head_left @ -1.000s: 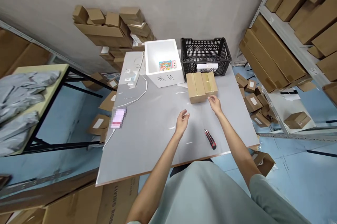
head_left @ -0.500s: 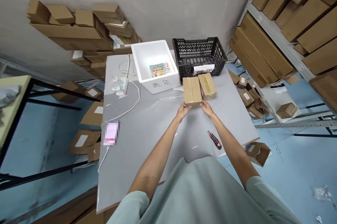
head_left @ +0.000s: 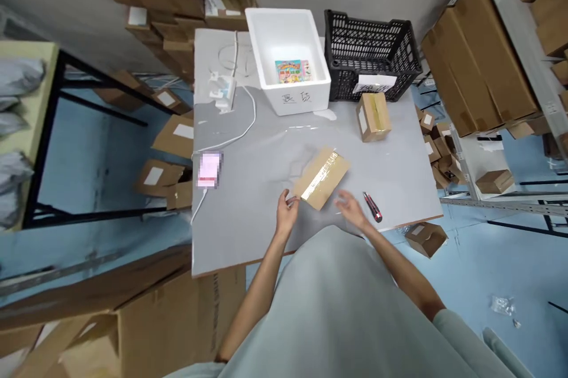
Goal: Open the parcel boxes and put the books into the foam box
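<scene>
A taped cardboard box (head_left: 323, 177) is turned at an angle over the near middle of the grey table, a strip of shiny tape running along its top. My left hand (head_left: 286, 212) grips its near left corner between thumb and fingers. To the right of the box, my right hand (head_left: 350, 210) is off it, fingers apart and a little blurred, with nothing in them. A red and black box cutter (head_left: 373, 207) lies just right of that hand. Farther back, a smaller taped cardboard box (head_left: 373, 118) stands in front of the black crate.
A white foam box (head_left: 295, 100) with colourful printed packs (head_left: 293, 71) inside stands at the back beside a black plastic crate (head_left: 373, 64). On the left are a power strip (head_left: 225, 94), a cable and a blurred-out phone (head_left: 208, 170). Shelving with cartons (head_left: 483, 58) rises at right.
The larger box has come toward me, away from the smaller one, and turned at an angle. My right hand has let go of it. The view has tilted down.
</scene>
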`<state>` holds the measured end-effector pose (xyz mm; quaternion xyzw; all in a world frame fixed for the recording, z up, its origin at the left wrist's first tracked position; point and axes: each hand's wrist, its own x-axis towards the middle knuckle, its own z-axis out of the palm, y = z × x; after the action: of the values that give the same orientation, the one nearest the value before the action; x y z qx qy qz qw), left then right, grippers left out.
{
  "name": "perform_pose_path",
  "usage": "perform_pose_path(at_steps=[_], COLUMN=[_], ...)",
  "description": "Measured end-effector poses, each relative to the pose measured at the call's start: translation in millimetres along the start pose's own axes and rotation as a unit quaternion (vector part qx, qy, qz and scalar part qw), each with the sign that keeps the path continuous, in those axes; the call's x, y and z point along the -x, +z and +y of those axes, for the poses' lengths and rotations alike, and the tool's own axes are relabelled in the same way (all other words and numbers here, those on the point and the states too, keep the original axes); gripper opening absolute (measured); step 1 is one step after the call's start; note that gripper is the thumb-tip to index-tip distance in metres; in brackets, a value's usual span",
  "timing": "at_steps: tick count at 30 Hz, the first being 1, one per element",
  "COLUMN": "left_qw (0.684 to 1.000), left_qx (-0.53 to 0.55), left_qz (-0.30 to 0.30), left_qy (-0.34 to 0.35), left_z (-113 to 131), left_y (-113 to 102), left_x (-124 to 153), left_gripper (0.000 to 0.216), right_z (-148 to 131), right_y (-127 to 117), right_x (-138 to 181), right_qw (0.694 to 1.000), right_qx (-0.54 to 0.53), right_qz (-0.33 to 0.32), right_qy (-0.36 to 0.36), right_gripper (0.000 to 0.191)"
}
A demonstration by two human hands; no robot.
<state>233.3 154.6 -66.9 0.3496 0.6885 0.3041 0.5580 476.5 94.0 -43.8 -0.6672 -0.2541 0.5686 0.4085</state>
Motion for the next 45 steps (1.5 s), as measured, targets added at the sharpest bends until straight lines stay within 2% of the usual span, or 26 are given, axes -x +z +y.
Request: perform_pose_path(at_steps=[2, 4, 6, 9, 12, 15, 18, 20, 22, 23, 25, 26, 29, 32, 35, 38, 40, 42, 45], left_qw=[0.998, 0.992, 0.987, 0.989, 0.994, 0.999, 1.000, 0.999, 0.997, 0.996, 0.993, 0.992, 0.989, 0.986, 0.983, 0.980, 0.979, 0.979, 0.978], left_qx=[0.016, 0.036, 0.051, 0.061, 0.054, 0.021, -0.023, -0.046, -0.067, -0.078, -0.099, -0.108, -0.136, -0.158, -0.170, -0.186, -0.190, -0.188, -0.190], left_qz=[-0.018, -0.079, -0.125, -0.108, -0.055, -0.013, 0.011, 0.019, 0.029, 0.037, 0.058, 0.062, 0.060, 0.051, 0.049, 0.057, 0.062, 0.064, 0.070], left_qy=[-0.056, -0.087, -0.084, -0.078, -0.073, -0.033, -0.009, -0.007, -0.008, -0.008, -0.010, -0.009, -0.017, -0.033, -0.048, -0.049, -0.045, -0.046, -0.052], left_z=[-7.6, -10.0, -8.5, -3.1, 0.4, 0.2, -2.2, -4.6, -8.0, -10.0, -13.9, -15.4, -16.2, -11.6, -6.2, -3.9, -4.0, -5.0, -8.0], left_y=[-1.1, 3.9, 10.7, 15.8, 11.7, 2.2, -5.6, -7.9, -8.5, -8.4, -8.3, -8.3, -9.6, -12.0, -14.4, -15.8, -16.1, -16.3, -16.7], left_x=[12.5, 21.3, 26.4, 28.2, 27.2, 27.1, 27.6, 27.1, 25.2, 23.7, 19.7, 17.4, 11.1, 7.0, 4.0, 1.9, 1.2, 0.8, -0.8], left_gripper=[0.059, 0.053, 0.046, 0.040, 0.040, 0.043, 0.050, 0.056, 0.059, 0.061, 0.064, 0.065, 0.072, 0.080, 0.086, 0.087, 0.087, 0.089, 0.093], right_z=[-27.7, -57.9, -80.6, -90.1, -71.2, -32.4, 12.6, 35.7, 45.3, 43.4, 25.4, 10.1, -49.5, -103.4, -132.5, -140.2, -140.6, -141.7, -148.6], right_y=[-23.3, -38.6, -43.5, -40.3, -41.5, -49.7, -55.7, -58.2, -63.3, -67.9, -82.1, -91.1, -118.1, -129.7, -123.4, -116.0, -119.4, -133.1, -171.3], right_x=[-35.6, -78.2, -113.2, -134.5, -116.4, -68.4, -10.2, 17.6, 24.4, 17.9, -13.5, -36.7, -119.7, -197.2, -249.6, -276.0, -284.0, -288.6, -294.8], right_qw=[0.993, 0.987, 0.992, 0.997, 0.993, 0.990, 0.988, 0.987, 0.981, 0.976, 0.963, 0.954, 0.921, 0.893, 0.881, 0.880, 0.877, 0.866, 0.839], right_qx=[-0.006, -0.033, -0.033, 0.044, 0.095, 0.124, 0.126, 0.138, 0.173, 0.198, 0.254, 0.279, 0.326, 0.360, 0.381, 0.386, 0.391, 0.408, 0.437], right_qz=[0.092, 0.119, 0.086, 0.012, -0.003, -0.006, -0.049, -0.052, -0.059, -0.054, -0.014, 0.025, 0.155, 0.242, 0.269, 0.272, 0.275, 0.282, 0.308], right_qy=[-0.067, -0.100, -0.081, -0.062, -0.070, -0.070, -0.069, -0.065, -0.060, -0.064, -0.090, -0.109, -0.146, -0.123, -0.078, -0.047, -0.045, -0.065, -0.104], right_gripper=[0.043, 0.041, 0.028, 0.017, 0.013, 0.011, 0.037, 0.049, 0.049, 0.047, 0.046, 0.048, 0.069, 0.101, 0.118, 0.120, 0.115, 0.107, 0.096])
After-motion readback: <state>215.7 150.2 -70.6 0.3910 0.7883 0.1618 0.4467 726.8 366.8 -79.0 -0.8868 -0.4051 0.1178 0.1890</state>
